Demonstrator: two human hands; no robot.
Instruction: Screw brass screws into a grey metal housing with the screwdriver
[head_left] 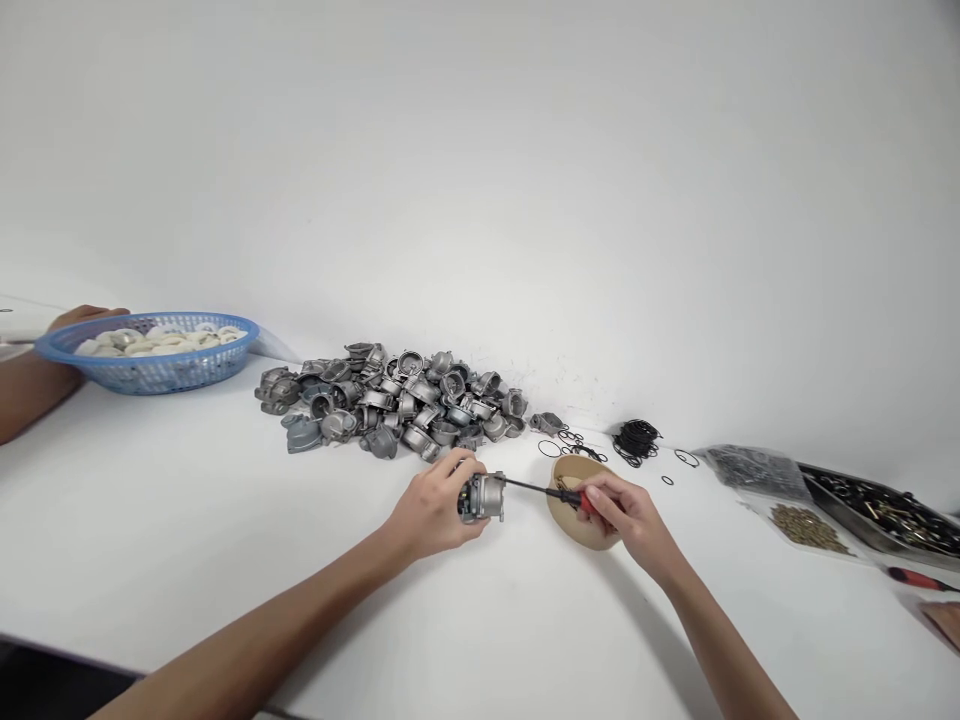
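Observation:
My left hand (439, 503) is wrapped round a small metal carburetor (487, 497), holding it on its side above the white table. In my right hand (626, 515) is a screwdriver (551, 491) with a red and black handle. Its shaft points left, and the tip meets the carburetor's right end near the top; whether it sits in a screw is too small to tell. Below the right hand stands a tan bowl (581, 535), partly hidden by that hand, with small brass-coloured pieces inside.
Behind my hands lies a pile of grey metal bowl castings (409, 400). Black O-rings (637, 440) lie to the right, near a bag of brass parts (806, 527), a metal tray (862, 525) and another screwdriver (922, 579). Another person's arm (34, 390) reaches behind a blue basket (161, 375) at left.

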